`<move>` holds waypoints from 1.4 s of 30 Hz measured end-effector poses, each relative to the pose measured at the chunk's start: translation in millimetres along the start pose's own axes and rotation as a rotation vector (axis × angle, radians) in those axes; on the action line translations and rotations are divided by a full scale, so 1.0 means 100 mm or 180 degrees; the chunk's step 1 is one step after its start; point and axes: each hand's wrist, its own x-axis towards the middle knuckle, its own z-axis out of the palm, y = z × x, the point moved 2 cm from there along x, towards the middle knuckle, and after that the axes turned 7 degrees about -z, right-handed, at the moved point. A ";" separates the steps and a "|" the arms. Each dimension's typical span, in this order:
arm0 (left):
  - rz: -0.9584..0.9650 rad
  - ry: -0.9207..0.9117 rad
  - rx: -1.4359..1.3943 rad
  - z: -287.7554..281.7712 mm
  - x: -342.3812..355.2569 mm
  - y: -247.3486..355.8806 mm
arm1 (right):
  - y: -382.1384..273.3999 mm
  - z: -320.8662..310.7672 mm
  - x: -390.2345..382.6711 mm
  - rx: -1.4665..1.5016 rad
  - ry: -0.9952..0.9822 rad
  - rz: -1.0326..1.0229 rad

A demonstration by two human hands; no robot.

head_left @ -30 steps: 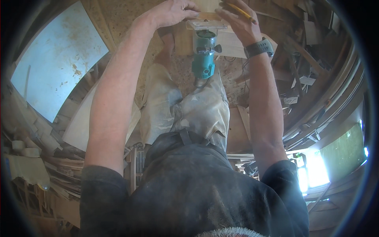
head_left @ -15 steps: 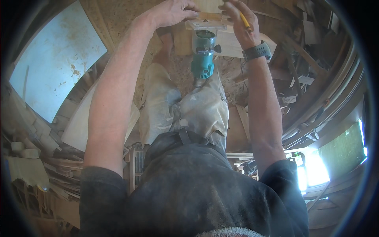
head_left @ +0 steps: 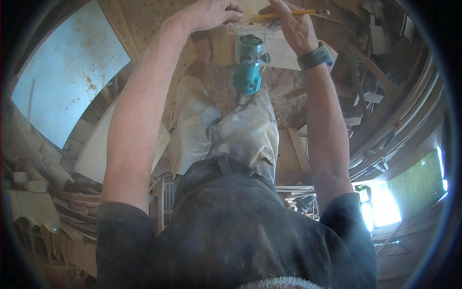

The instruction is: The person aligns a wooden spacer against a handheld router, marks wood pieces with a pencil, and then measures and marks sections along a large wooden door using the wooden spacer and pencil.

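At the top edge, a pale piece of wood [head_left: 251,6] lies above a clear base plate [head_left: 250,30]. Fixed to that plate is a teal handheld router [head_left: 248,79], its body hanging downward with a dark knob on its right side. My left hand [head_left: 214,14] is closed at the left end of the wood, thumb and fingers pinching its edge. My right hand [head_left: 296,31], wearing a dark wristwatch [head_left: 315,57], grips a yellow pencil [head_left: 293,12]. The pencil lies nearly level, its eraser end to the right; its tip is hard to make out near the wood.
A large white sheet [head_left: 72,67] leans at the left. Stacked boards and offcuts [head_left: 370,72] crowd the right side, beside long curved strips [head_left: 404,125]. The router's cord runs down by my trouser leg [head_left: 250,130]. A bright window [head_left: 385,204] shows at lower right.
My right hand has turned, swinging the pencil from pointing down along the hand to nearly level over the wood. The left hand and the router stay almost where they were.
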 end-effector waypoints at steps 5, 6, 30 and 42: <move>-0.0049 -0.0026 -0.0242 -0.01 -0.02 0.01 | 0.04 0.01 0.04 -0.0153 -0.0449 -0.0494; -0.0181 -0.0168 -0.0166 -0.03 -0.04 0.06 | 0.06 0.02 0.04 -0.0158 -0.0445 -0.0486; -0.0238 -0.0085 -0.0217 0.01 0.01 -0.10 | 0.26 0.10 0.07 0.0063 -0.0354 -0.0156; -0.0215 0.0092 -0.0185 -0.01 -0.06 0.03 | 0.17 0.09 0.06 -0.0005 -0.0313 -0.0059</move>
